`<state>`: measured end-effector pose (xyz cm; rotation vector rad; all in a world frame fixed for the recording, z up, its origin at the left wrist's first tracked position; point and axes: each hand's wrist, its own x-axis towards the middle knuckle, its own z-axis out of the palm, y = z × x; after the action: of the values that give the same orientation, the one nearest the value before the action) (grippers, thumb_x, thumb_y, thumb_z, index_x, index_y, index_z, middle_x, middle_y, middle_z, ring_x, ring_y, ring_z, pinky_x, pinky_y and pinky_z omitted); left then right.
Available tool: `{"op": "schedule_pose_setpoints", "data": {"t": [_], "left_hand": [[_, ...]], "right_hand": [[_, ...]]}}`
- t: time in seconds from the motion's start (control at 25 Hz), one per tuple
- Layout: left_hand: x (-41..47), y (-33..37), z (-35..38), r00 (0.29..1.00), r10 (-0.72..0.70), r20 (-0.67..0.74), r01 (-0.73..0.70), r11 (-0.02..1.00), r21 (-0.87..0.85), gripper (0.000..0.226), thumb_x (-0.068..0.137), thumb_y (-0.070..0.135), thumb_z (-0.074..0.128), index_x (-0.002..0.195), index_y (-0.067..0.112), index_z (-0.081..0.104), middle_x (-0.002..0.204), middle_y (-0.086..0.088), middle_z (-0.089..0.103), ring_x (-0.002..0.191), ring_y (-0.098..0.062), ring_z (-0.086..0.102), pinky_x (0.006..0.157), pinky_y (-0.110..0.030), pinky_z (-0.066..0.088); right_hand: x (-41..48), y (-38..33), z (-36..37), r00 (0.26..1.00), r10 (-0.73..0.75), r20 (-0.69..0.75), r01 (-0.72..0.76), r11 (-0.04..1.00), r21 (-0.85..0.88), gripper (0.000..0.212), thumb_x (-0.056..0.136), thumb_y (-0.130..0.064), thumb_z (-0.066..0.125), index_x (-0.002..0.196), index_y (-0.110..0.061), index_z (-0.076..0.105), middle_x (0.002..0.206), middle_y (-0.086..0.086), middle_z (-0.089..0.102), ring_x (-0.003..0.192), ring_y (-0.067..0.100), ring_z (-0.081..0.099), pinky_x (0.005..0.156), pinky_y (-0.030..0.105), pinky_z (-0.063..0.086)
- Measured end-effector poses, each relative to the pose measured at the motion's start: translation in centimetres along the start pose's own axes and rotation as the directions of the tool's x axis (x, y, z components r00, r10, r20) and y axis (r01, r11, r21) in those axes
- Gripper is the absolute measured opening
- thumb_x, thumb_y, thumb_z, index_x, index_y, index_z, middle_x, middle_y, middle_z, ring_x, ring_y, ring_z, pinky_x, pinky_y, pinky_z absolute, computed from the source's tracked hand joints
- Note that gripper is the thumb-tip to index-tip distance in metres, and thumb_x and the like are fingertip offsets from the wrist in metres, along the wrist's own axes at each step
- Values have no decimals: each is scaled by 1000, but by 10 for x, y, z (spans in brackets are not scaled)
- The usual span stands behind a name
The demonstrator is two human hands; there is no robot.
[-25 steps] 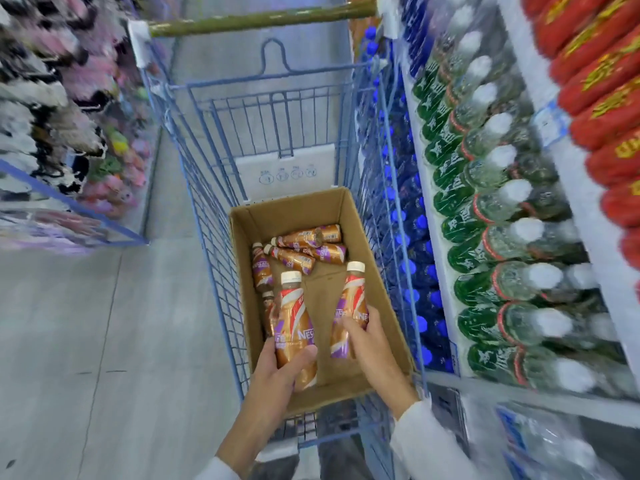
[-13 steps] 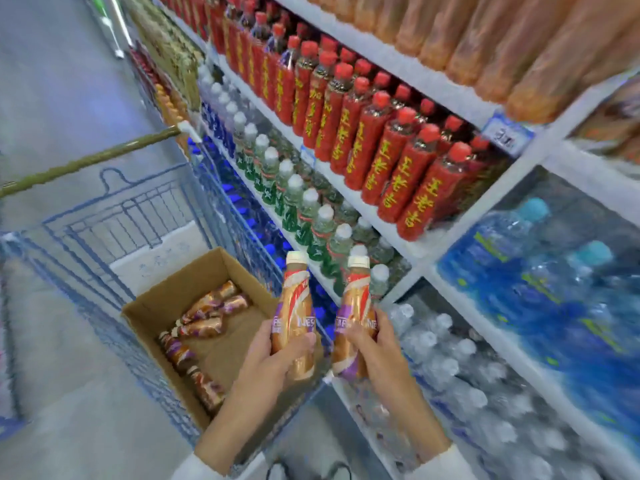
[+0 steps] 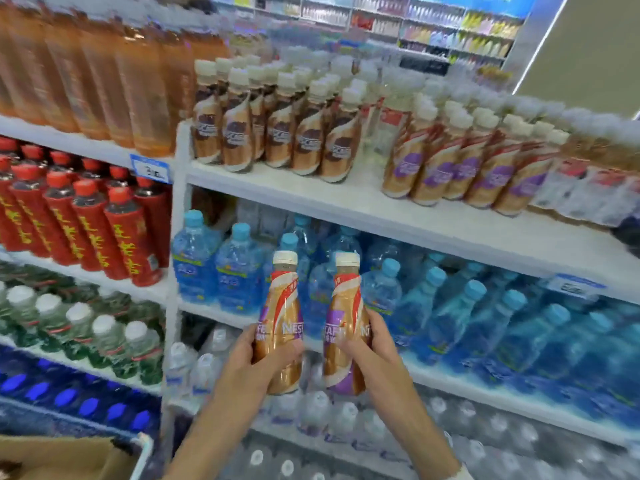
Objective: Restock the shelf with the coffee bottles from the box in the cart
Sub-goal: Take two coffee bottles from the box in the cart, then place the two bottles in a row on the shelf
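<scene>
Left hand (image 3: 254,367) gripping left Nescafé bottle (image 3: 282,317), right hand (image 3: 375,348) gripping right Nescafé bottle (image 3: 343,323), both upright, side by side; coffee shelf (image 3: 346,202) at twelve o'clock.

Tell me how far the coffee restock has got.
Done: a row of matching purple-label bottles stands on the upper shelf, though who placed it is unclear. In hand: the left hand grips one coffee bottle, the right hand a second coffee bottle, both below that shelf. Left: neither is shelved yet; only a corner of the box shows, contents hidden.
</scene>
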<state>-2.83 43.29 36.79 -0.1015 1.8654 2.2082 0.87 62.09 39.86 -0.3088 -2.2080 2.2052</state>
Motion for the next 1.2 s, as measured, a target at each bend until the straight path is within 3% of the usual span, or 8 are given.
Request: {"op": "schedule_pose_setpoints", "data": {"t": [0.2,0.4,0.48,0.64,0.84,1.04,1.12,1.2], "left_hand": [[28,30,121,982,127,141,-135,989,53,44,51,52,86,89,34,75,85,0,76,76,-14,72,62,-25,58],[66,69,227,928,317,195,-343,932,119,41,59,56,85,94,40,71,92,5,78,87,-17,75,74,-32,62],[84,84,263,895,381,230,-417,898,136,44,63,55,86,100,38,68,96,9,77,91,-13,74,80,-33,60],[121,102,306,847,457,270,-511,840,181,58,67,52,84,118,33,65,107,14,76,101,-5,71,94,-37,57],[156,100,316,842,467,270,-531,806,262,58,78,36,86,128,24,60,115,13,73,106,-4,68,99,-35,55],[162,95,321,851,446,277,-521,784,339,60,76,39,87,124,39,51,109,29,62,99,13,59,80,-11,45],[168,96,316,856,381,349,-497,793,352,70,74,33,90,131,37,49,113,29,61,101,12,61,81,-11,46],[174,104,305,842,279,461,-460,818,345,77,77,15,88,138,34,45,120,26,61,102,12,63,88,-13,51]], "right_hand": [[2,-37,-120,985,-123,-119,121,992,-23,32,77,-38,67,104,-56,64,97,-14,75,88,6,73,67,18,56],[32,-82,-216,944,-289,-160,280,957,-76,49,73,-42,70,122,-40,61,98,-16,75,85,2,73,65,15,54],[55,-97,-246,911,-348,-223,334,938,-95,51,78,-35,70,128,-29,59,96,-16,75,85,1,71,65,14,53],[99,-117,-282,870,-410,-274,381,912,-154,48,87,-24,75,131,-24,57,105,-11,75,94,7,72,71,19,57],[129,-118,-300,842,-450,-299,387,888,-247,55,83,-21,81,129,-31,52,107,-15,70,96,2,70,82,25,60],[139,-111,-308,859,-432,-274,370,895,-250,71,77,-23,80,138,-32,44,125,-11,64,107,0,65,84,20,57],[140,-110,-312,885,-401,-237,349,907,-235,80,73,-20,80,142,-31,42,131,-6,61,116,8,62,95,29,55],[138,-113,-317,916,-358,-181,320,925,-206,90,64,-19,81,145,-28,41,131,-3,61,118,13,63,98,34,55]]}}
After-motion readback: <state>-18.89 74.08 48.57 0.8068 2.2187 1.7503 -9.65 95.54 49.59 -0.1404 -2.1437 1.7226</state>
